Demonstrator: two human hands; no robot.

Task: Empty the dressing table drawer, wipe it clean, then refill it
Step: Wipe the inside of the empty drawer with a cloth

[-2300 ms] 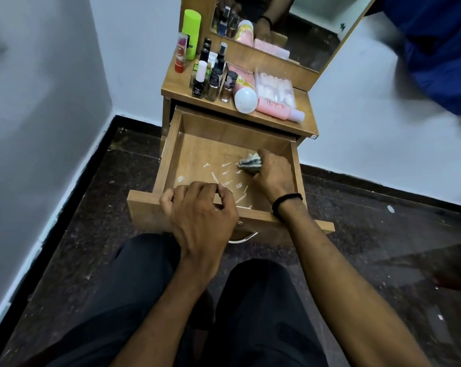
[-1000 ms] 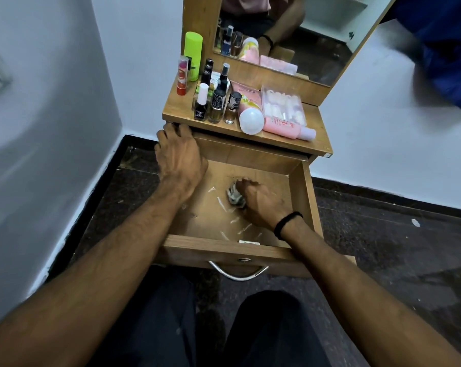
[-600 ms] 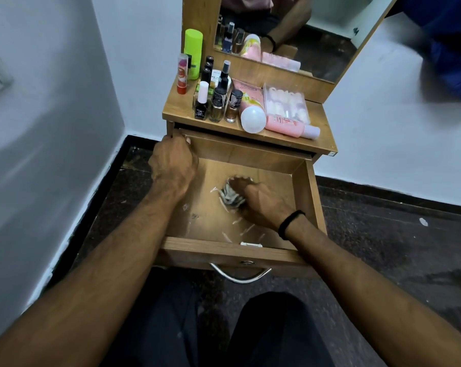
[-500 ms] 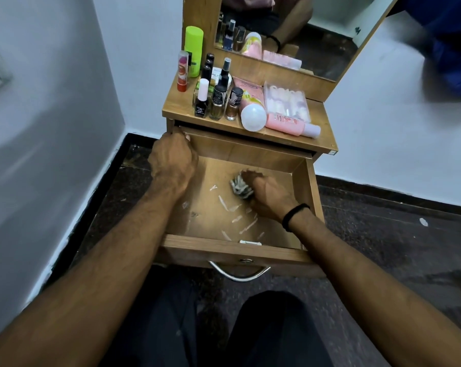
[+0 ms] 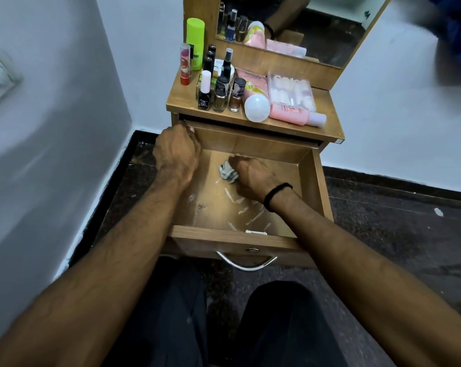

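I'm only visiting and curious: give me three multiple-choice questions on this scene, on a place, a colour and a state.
1. Where is the crumpled cloth? A on the person's lap; B inside the drawer; C on the floor.
2. What colour is the tall canister on the tabletop? A blue; B bright green; C black.
3. The drawer is: A shut; B lifted out; C pulled open.
Key: B, the right hand holds it on the drawer's bottom. B, it is lime green. C, its inside shows.

One head-worn view looks steeply down, close over the open drawer.
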